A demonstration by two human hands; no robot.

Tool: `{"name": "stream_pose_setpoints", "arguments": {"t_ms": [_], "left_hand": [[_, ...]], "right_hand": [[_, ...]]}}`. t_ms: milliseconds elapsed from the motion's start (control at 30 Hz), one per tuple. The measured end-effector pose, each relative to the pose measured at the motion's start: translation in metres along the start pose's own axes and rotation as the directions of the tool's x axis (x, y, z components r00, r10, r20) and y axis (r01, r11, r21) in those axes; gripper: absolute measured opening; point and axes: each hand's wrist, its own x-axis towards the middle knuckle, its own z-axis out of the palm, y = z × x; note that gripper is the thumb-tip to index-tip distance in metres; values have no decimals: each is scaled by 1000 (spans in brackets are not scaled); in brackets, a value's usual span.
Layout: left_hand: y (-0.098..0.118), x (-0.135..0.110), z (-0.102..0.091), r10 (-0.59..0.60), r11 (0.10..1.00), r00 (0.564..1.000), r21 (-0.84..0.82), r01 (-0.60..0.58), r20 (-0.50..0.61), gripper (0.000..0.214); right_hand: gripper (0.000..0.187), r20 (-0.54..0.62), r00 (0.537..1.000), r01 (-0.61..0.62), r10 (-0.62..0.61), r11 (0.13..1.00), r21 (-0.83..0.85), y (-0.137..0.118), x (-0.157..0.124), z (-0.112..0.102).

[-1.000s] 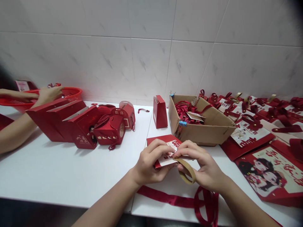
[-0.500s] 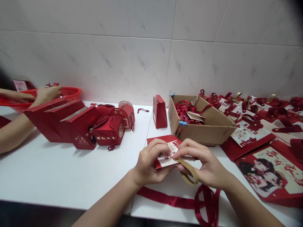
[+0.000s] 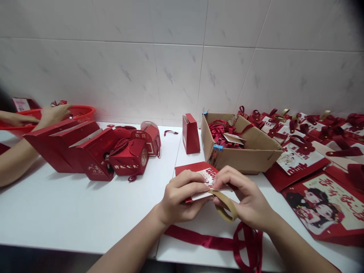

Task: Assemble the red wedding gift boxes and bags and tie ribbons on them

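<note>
A flat red and white gift bag [image 3: 196, 169] lies on the white table [image 3: 85, 212] in front of me. My left hand [image 3: 179, 197] pinches its near edge, fingers closed on the card. My right hand [image 3: 244, 195] is closed on a tan strap handle [image 3: 227, 206] that loops from the bag's edge toward me. A dark red ribbon [image 3: 216, 240] lies on the table under my wrists.
An open cardboard box [image 3: 244, 151] of red ribbons stands just behind the bag. Flat printed bags [image 3: 321, 167] cover the right side. Folded red gift boxes [image 3: 93, 148] stand at the left, where another person's hand [image 3: 54, 113] reaches into a red basket [image 3: 82, 112].
My hands and the bag have barely shifted; the fingers keep working at the strap's end. The view has drifted slightly.
</note>
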Motion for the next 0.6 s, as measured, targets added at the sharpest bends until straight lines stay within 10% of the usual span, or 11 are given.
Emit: {"name": "stream_pose_setpoints", "arguments": {"t_ms": [600], "left_hand": [[4,4,0,-32,998,998,51,35,-55,16]], "right_hand": [[8,-109,987,122,-118,992,25,1,2,5]]}}
